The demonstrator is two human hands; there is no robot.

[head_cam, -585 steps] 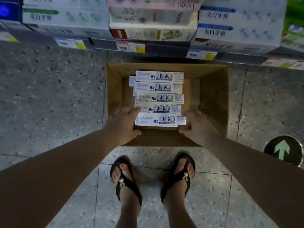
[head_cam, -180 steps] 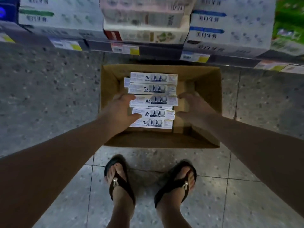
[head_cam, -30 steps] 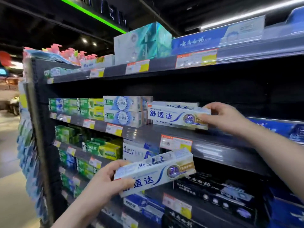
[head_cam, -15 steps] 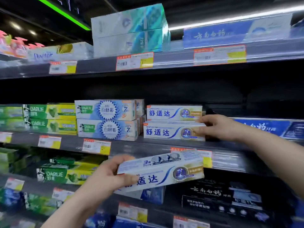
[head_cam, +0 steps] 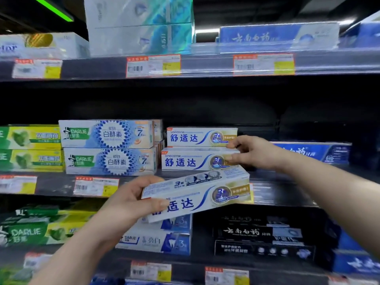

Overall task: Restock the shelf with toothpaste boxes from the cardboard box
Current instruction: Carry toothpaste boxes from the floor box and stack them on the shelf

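Item: right hand (head_cam: 254,152), mid-frame, fingers pinched on the end of the lower shelved Sensodyne box (head_cam: 195,161). Left hand (head_cam: 131,199) grips a spare toothpaste box (head_cam: 197,194) below. Advice: square ends flush, then add the spare.

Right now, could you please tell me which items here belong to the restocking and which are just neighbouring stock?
Job:
Sensodyne box in left hand
left hand
two shelved Sensodyne boxes
right hand

Not job:
Darlie boxes
black toothpaste boxes
price tags

Dark shop shelving (head_cam: 205,67), price tags (head_cam: 153,65) along edges; green light strip (head_cam: 52,9) overhead.
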